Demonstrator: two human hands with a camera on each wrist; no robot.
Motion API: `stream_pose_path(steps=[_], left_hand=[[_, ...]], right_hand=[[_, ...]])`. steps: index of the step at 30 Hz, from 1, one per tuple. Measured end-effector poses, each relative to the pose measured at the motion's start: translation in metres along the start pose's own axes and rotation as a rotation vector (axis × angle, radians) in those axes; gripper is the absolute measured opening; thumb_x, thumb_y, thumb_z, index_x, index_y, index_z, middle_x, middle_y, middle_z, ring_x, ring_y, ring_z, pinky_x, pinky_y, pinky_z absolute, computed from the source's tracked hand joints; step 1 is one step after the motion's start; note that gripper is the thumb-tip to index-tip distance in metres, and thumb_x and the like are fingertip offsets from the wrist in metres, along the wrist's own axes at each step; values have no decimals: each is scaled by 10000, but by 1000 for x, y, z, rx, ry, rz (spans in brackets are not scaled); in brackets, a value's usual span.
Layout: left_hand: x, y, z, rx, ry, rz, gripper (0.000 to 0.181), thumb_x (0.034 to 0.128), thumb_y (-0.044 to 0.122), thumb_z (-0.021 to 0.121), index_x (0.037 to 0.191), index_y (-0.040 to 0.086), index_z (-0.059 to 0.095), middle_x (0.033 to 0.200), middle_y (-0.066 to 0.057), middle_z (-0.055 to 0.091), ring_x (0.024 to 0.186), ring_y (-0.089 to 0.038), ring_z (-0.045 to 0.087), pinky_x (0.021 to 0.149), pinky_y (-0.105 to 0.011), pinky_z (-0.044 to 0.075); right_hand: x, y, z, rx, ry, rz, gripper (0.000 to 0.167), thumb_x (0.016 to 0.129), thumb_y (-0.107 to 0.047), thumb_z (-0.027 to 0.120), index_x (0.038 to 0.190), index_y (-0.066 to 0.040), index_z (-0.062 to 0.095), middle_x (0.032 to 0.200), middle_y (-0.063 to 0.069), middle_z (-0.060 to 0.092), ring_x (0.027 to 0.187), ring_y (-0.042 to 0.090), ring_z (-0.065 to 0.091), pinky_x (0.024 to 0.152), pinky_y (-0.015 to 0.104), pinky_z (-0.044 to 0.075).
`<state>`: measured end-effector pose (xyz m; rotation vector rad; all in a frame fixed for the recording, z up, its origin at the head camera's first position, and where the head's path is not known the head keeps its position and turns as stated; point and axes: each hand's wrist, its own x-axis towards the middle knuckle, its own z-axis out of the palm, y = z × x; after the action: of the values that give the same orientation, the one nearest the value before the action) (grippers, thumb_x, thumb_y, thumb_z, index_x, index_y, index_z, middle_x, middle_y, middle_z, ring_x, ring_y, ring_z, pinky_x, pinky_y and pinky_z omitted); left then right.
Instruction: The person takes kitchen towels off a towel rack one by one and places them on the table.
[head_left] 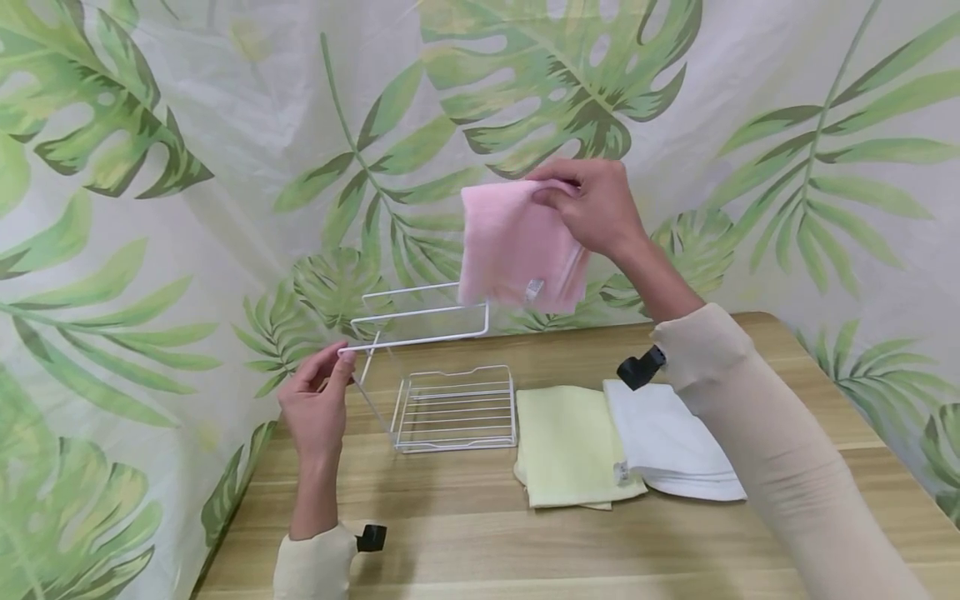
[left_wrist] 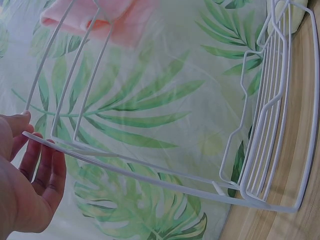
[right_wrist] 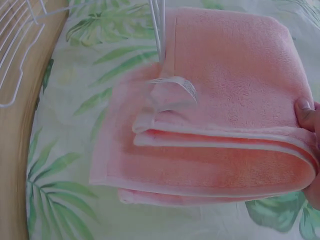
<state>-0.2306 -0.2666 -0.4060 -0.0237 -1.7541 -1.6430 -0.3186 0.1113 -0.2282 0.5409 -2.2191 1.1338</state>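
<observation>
A white wire rack (head_left: 450, 450) stands on the table, with a slatted basket at the bottom and horizontal bars on top. My left hand (head_left: 318, 400) pinches the rack's upper left corner between thumb and fingers, also seen in the left wrist view. My right hand (head_left: 596, 204) grips a folded pink towel (head_left: 510, 242) by its upper right corner, holding it in the air. The towel hangs down at the free right ends of the top bars (left_wrist: 70, 90); whether it touches them I cannot tell. In the right wrist view, its folded layers (right_wrist: 225, 85) and a white label show.
Right of the rack lies a folded yellow towel (head_left: 570, 442) on the wooden table (head_left: 465, 542). A folded white towel (head_left: 675, 433) lies beside it, under my right forearm. Behind the table hangs a leaf-print cloth (head_left: 247, 100).
</observation>
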Motion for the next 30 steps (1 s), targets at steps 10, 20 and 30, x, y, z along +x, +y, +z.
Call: stream_pose_path(steps=[10,20,30], left_hand=[[-1,0,-1,-3,-8,1,258,950,103,832,1148,-59,795,915,67,756,761,-42,717,698,-165,652],[-2,-1,-2,-11,-6,4,248,954,98,826,1144,-59,796,909,60,757,763,-41,717,696,-170,654],[-1,-1,-1,-13,-5,-7,258,952,117,832,1147,-49,798,925,46,754,780,-49,725,709,-175,657]], right_hand=[[-21,25,-31,-34,15,88,150,971,-153,816,1111,-126,862,1106,116,830,908,-39,694,784,115,512],[-40,45,-61,-71,-2,121,142,973,-170,810,1099,-132,864,1101,103,832,850,-132,627,743,85,488],[-60,68,-100,-185,-57,162,174,960,-238,832,1105,-144,860,958,-177,806,810,-112,602,679,86,454]])
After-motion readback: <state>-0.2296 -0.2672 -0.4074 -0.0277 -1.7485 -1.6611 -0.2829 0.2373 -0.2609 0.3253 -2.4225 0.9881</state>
